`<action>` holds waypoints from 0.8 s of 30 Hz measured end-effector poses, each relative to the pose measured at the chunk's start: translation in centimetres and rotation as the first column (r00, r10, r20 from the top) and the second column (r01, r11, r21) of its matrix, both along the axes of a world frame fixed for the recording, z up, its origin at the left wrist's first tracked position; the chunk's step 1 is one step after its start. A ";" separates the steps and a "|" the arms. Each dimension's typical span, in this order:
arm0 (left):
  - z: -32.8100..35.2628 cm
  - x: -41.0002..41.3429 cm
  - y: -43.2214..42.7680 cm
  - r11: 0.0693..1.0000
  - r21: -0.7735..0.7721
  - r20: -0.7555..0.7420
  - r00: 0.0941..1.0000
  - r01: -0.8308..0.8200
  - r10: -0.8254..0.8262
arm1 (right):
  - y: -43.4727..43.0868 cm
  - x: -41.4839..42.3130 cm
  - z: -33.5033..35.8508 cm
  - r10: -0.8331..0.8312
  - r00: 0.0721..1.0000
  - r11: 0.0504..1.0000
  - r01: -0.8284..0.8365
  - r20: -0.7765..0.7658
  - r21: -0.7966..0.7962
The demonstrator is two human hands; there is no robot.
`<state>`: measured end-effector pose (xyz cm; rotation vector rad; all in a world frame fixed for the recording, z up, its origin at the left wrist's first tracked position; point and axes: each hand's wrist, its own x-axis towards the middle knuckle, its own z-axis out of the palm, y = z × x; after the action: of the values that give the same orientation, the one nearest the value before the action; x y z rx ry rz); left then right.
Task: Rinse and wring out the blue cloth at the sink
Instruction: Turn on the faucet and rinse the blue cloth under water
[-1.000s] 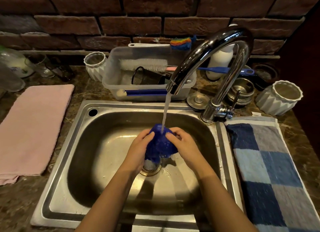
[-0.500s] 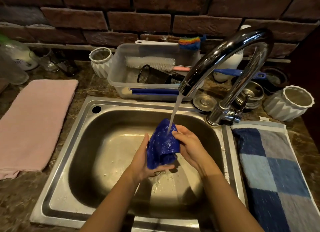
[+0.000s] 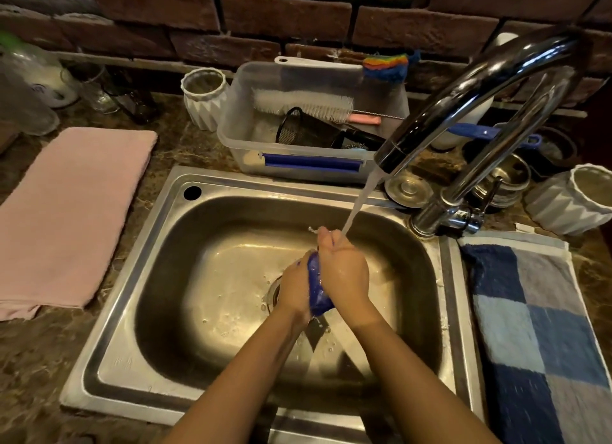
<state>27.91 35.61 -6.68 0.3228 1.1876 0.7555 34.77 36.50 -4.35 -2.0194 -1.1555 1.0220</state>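
Brick wall behind, stone counter, steel sink (image 3: 172, 278) mid-frame. I see the blue cloth (image 3: 316, 286) bunched at frame centre, squeezed between both hands: the left hand (image 3: 293, 288) grips its left side and the right hand (image 3: 344, 271) curls round its right. The faucet (image 3: 463, 89) stream hits the right fingertips.

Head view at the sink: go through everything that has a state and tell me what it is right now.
Faucet: running, stream hitting the hands.
Blue cloth: wet, bunched between both hands.
Left hand: gripping the cloth.
Right hand: gripping the cloth.
Sink: wet, not filled.
Pink towel: folded, flat on the counter.
Checked towel: spread flat right of the sink.
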 end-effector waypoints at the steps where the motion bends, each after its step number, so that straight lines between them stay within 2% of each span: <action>1: -0.2 -0.1 0.2 1.000 0.016 -0.076 0.997 -0.001 0.002 | 0.3 0.0 -0.5 -0.017 1.000 1.000 0.017 -0.009 0.016; 3: -0.3 -0.4 0.7 0.999 0.025 -0.148 0.989 -0.021 0.024 | 0.7 0.3 -1.4 -0.017 0.999 0.998 0.014 0.044 0.060; 5: 0.1 -0.8 1.0 0.998 0.013 -0.131 0.989 -0.064 0.065 | 1.0 0.8 -2.0 0.016 0.996 0.995 -0.024 0.084 0.102; 8: 0.4 -1.3 1.1 0.990 -0.033 -0.030 0.991 -0.135 0.134 | 0.9 1.5 -2.1 0.100 0.993 0.982 -0.088 -0.063 0.168; 10: 0.5 -1.7 1.5 0.983 -0.088 0.055 0.985 -0.159 0.164 | -0.6 1.4 -1.5 0.217 0.958 0.966 -0.182 -0.189 0.183; 11: 0.4 -1.8 1.7 0.982 -0.101 0.073 0.984 -0.156 0.164 | -1.5 1.1 -1.1 0.276 0.943 0.952 -0.241 -0.188 0.188; 12: 0.4 -1.8 1.9 0.984 -0.107 0.085 0.985 -0.143 0.152 | -2.4 0.8 -0.8 0.326 0.936 0.937 -0.302 -0.131 0.174; 14: 0.5 -1.4 2.0 0.990 -0.103 0.066 0.992 -0.099 0.106 | -3.5 -0.2 -0.8 0.364 0.927 0.923 -0.372 0.086 0.101; 17: 0.3 -0.5 1.4 0.995 -0.088 0.117 0.992 -0.041 0.051 | -2.7 -0.8 -0.9 0.214 0.916 0.961 -0.260 0.339 0.097; 19: 0.0 -0.3 1.1 0.998 -0.058 0.126 0.991 -0.037 0.044 | -1.7 -0.6 -0.9 0.185 0.919 0.959 -0.246 0.349 0.140; 22: 0.3 -0.3 1.1 0.999 -0.040 0.129 0.991 -0.026 0.031 | -0.6 -0.3 -0.7 0.142 0.952 0.968 -0.191 0.270 0.161; 24: 0.4 -0.2 1.3 0.999 0.005 0.047 0.998 -0.053 0.053 | 0.1 -0.3 -0.8 0.109 0.961 0.972 -0.156 0.255 0.174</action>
<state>27.75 36.92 -6.26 0.2782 1.1539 0.8092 34.47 36.63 -5.11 -1.9718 -1.4775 0.7034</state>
